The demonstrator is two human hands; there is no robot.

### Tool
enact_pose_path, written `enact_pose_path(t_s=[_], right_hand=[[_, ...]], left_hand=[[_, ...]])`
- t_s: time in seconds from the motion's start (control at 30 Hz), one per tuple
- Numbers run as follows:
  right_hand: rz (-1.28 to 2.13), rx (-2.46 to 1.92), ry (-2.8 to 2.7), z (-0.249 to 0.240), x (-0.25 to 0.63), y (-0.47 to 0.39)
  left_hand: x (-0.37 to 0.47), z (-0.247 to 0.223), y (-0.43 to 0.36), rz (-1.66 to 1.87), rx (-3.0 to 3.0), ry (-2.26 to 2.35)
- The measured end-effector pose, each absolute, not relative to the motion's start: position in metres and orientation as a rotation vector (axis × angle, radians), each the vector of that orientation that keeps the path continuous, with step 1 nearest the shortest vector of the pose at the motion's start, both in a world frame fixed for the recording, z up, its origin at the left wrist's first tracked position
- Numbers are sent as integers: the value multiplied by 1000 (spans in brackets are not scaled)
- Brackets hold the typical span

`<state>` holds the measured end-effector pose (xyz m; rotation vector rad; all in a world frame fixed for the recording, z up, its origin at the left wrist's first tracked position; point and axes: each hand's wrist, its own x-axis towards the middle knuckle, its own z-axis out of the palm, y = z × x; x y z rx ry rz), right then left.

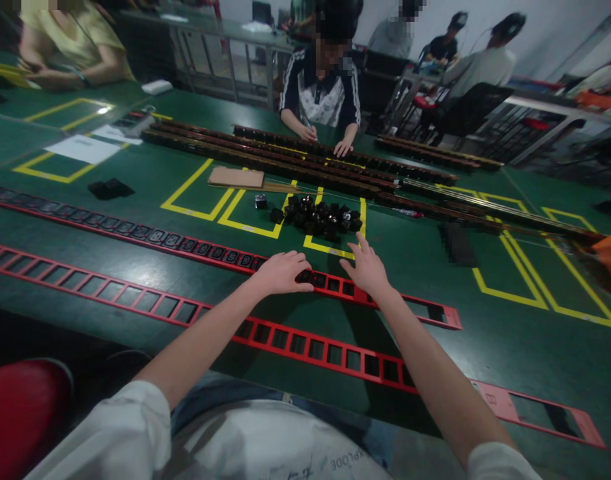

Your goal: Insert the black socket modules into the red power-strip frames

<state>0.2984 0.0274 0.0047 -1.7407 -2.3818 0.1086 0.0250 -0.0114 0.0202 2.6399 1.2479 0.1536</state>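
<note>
My left hand is at the farther red slotted strip, thumb and fingers closed around a black socket at the strip's slots. Left of it, a long row of black sockets fills the strip; a few slots to the right show open. My right hand is open over the strip, its fingers spread and pointing at a heap of loose black sockets. It holds nothing that I can see. Nearer to me lies a second red slotted strip, its visible slots unfilled.
Long dark strips lie across the table beyond the heap, near a piece of cardboard. Yellow tape outlines mark the green table. White papers lie at left. A person opposite works with a pen-like tool.
</note>
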Motion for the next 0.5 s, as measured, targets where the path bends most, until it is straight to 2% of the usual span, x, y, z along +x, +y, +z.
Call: enact_pose_path(t_s=[0.3, 0.5], right_hand=[[117, -1805, -2324, 23, 300, 75], [67, -1921, -2143, 28, 305, 65]], left_hand=[[23, 20, -11, 200, 2638, 1245], [24, 19, -10, 214, 2611, 1241]])
